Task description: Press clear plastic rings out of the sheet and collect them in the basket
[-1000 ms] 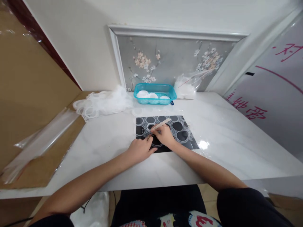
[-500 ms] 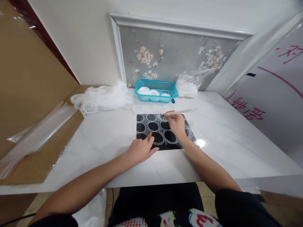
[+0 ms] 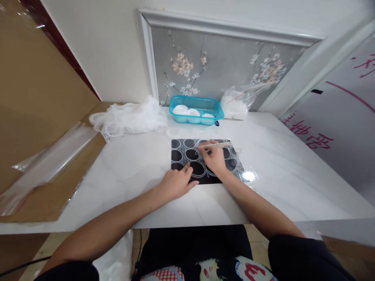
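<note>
A black sheet (image 3: 211,180) printed or laid with rows of pale rings lies flat on the white marbled table (image 3: 131,171), with clear film reaching past its right side. My left hand (image 3: 177,182) rests on its lower left part, index finger stretched onto a ring and thumb spread at the front edge. Above the middle of the sheet, my right hand (image 3: 216,159) pinches a thin white pen-like stick (image 3: 219,144) that points left. The fingers cover its working end, and its exact kind cannot be made out.
At the back, a teal plastic basket (image 3: 195,120) holds several white round pieces (image 3: 181,110). Right of it stands a clear bag (image 3: 236,107) of white material. A heap of white rings (image 3: 117,123) lies at left, beside cardboard (image 3: 70,187) bearing clear plastic sleeves (image 3: 58,156).
My right hand has moved slightly toward me and left, from the sheet's far row to its middle. The stick has turned a little. My left hand keeps its place on the sheet.
</note>
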### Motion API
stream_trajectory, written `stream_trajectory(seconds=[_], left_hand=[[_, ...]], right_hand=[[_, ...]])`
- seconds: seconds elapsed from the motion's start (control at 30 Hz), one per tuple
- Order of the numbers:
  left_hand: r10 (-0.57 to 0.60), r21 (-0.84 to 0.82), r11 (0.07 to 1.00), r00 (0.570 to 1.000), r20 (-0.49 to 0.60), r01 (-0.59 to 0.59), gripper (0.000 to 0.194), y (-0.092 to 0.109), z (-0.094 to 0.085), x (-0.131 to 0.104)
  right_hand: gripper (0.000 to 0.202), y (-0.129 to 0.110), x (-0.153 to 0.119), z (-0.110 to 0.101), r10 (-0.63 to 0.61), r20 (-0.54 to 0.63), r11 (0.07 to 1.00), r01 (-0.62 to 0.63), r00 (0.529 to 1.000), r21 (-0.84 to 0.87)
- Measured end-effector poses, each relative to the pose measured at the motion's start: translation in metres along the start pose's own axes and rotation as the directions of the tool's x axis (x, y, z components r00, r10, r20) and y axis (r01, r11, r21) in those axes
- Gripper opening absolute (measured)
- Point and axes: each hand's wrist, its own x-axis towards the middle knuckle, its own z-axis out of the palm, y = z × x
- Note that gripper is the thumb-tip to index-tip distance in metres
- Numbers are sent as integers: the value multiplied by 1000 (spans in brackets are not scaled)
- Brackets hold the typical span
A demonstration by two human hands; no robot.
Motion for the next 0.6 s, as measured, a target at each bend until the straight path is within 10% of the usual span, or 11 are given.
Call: stream_trajectory(seconds=[0.17, 0.6], left_hand=[[-3, -9, 1000, 1000, -14, 2, 48, 0, -1, -1], [4, -48, 999, 1000, -10, -5, 48, 2, -2, -2]], right_hand=[[9, -12, -14, 15, 55, 254, 994, -78, 966, 81], [9, -11, -20, 16, 75, 244, 985, -109, 967, 131]])
